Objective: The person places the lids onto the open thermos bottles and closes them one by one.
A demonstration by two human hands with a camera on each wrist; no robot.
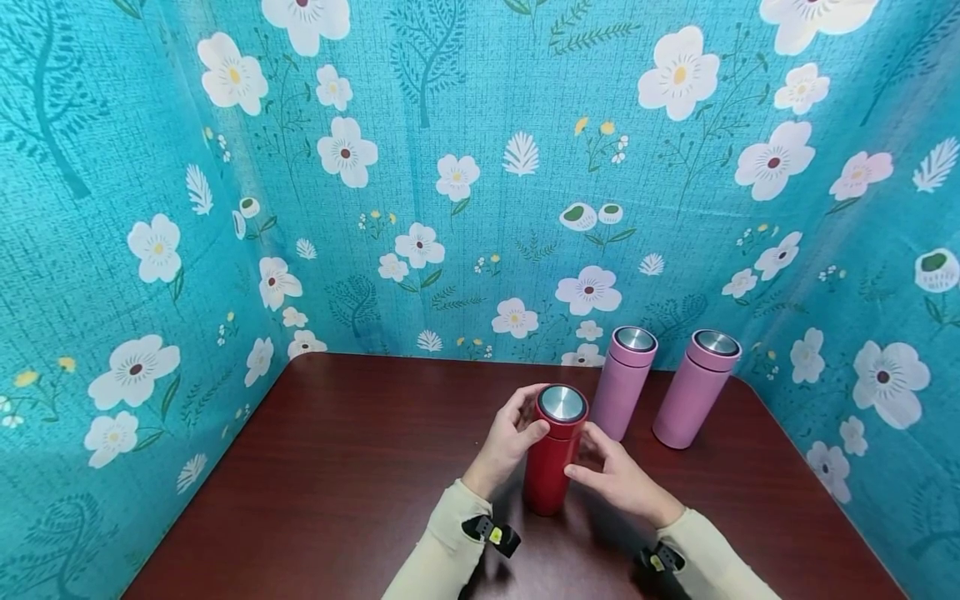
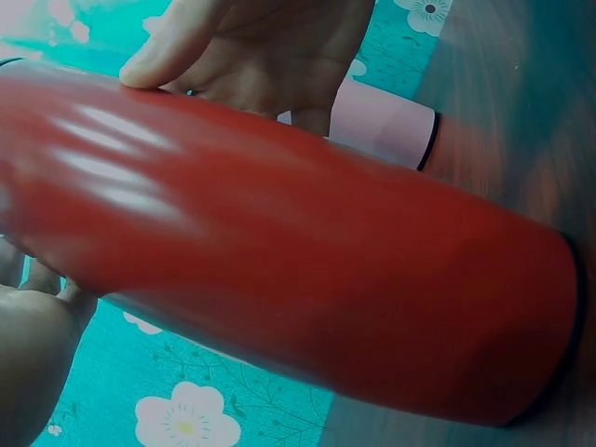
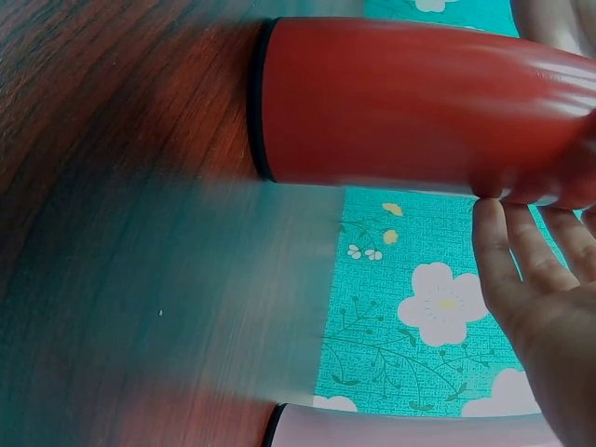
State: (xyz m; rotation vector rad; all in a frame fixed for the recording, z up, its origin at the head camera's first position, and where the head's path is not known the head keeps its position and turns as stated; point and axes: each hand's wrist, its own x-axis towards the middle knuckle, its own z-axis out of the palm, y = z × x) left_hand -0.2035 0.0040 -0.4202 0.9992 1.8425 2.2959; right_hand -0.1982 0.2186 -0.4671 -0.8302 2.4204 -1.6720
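A red thermos bottle (image 1: 546,475) with a silver disc on its lid (image 1: 561,403) stands upright at the middle front of the table. My left hand (image 1: 498,450) holds its upper left side, thumb across the front near the lid seam and fingers curled behind. From the other side my right hand (image 1: 626,479) touches the bottle with its fingertips and thumb, fingers fairly straight. In the right wrist view those fingers (image 3: 531,251) meet the red wall (image 3: 400,102) well above the black base ring. The left wrist view shows the bottle's long red side, with part of my left hand (image 2: 37,345) below.
Two pink thermos bottles (image 1: 624,383) (image 1: 693,396) with silver lid tops stand behind and to the right on the dark brown wooden table (image 1: 360,450). A turquoise flowered cloth (image 1: 465,233) encloses the back and both sides.
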